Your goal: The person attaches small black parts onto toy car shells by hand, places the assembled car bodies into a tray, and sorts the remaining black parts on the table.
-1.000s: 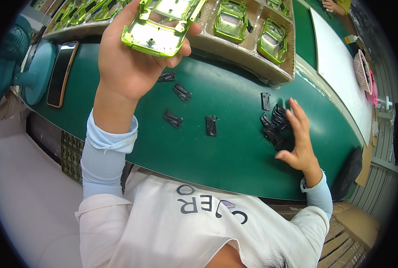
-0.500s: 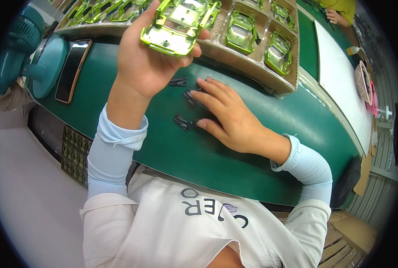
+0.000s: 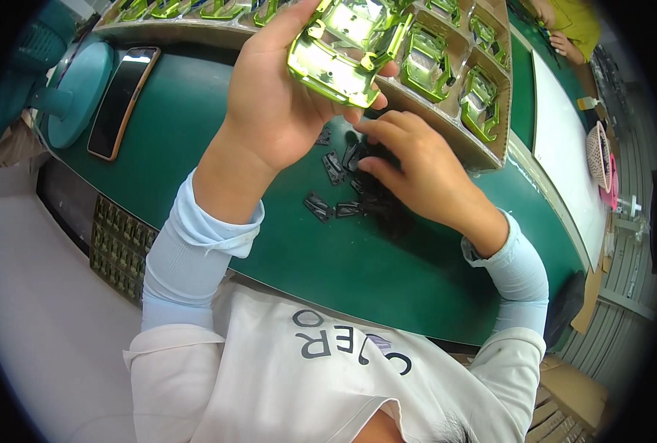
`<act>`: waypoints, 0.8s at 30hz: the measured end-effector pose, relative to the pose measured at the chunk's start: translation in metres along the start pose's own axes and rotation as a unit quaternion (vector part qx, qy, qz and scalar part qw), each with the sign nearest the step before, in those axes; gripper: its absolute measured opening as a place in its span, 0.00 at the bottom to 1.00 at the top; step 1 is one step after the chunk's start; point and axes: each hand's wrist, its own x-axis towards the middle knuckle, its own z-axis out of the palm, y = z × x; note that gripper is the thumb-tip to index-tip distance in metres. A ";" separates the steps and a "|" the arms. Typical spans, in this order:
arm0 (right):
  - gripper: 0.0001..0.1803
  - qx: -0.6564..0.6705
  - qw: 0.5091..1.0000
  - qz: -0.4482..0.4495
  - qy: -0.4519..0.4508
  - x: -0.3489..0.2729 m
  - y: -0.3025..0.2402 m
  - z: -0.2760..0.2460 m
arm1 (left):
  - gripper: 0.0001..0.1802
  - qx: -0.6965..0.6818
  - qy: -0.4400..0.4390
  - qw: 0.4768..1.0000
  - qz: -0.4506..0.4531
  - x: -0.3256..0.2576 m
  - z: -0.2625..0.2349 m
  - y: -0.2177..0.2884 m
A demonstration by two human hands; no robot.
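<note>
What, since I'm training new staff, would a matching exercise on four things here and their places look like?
1. Shiny green car-shaped shell
2. Orange-edged black rectangular phone
3. Small flat black parts
4. Pale perforated basket

A. Beside the round base of the teal fan
B. Near the picture's right edge
C. In the left hand
D. On the green table, beside the right hand

Pairs: 1-C; 2-A; 3-D; 4-B

A glossy green desk (image 3: pixel 417 273) spans the middle of the frame, soft light shining off its surface; a long white panel (image 3: pixel 557 140) lies along the upper right; a teal fan (image 3: pixel 81 96) stands at the upper left; pale floor (image 3: pixel 33 295) fills the lower left; grey ribbed wall (image 3: pixel 602 332) runs down the right edge, with brown cardboard (image 3: pixel 576 387) at the lower right.
</note>
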 end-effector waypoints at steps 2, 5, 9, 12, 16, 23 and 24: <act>0.12 -0.071 0.997 -0.012 -0.007 0.001 -0.002 0.007 | 0.24 0.014 0.015 1.000 0.019 0.002 0.001 -0.004; 0.09 -0.025 1.000 -0.003 -0.004 0.003 0.002 0.004 | 0.23 0.023 0.013 0.999 0.035 0.003 -0.001 -0.004; 0.07 0.071 0.996 0.055 -0.013 -0.004 0.005 -0.002 | 0.23 0.014 -0.003 0.999 0.032 0.002 -0.003 0.000; 0.08 0.089 0.986 0.051 0.132 -0.017 0.010 -0.002 | 0.23 -0.005 -0.009 1.000 0.022 0.000 -0.005 0.000; 0.10 -0.153 0.960 -0.116 0.203 -0.043 0.026 -0.009 | 0.24 -0.028 -0.004 1.000 0.001 0.001 -0.004 -0.002; 0.09 -0.088 0.980 -0.027 0.175 -0.068 0.033 -0.002 | 0.24 0.137 -0.348 0.926 0.042 0.035 -0.046 -0.001; 0.09 -0.069 0.982 -0.002 0.177 -0.067 0.032 -0.001 | 0.24 0.132 -0.355 0.925 0.037 0.036 -0.049 0.001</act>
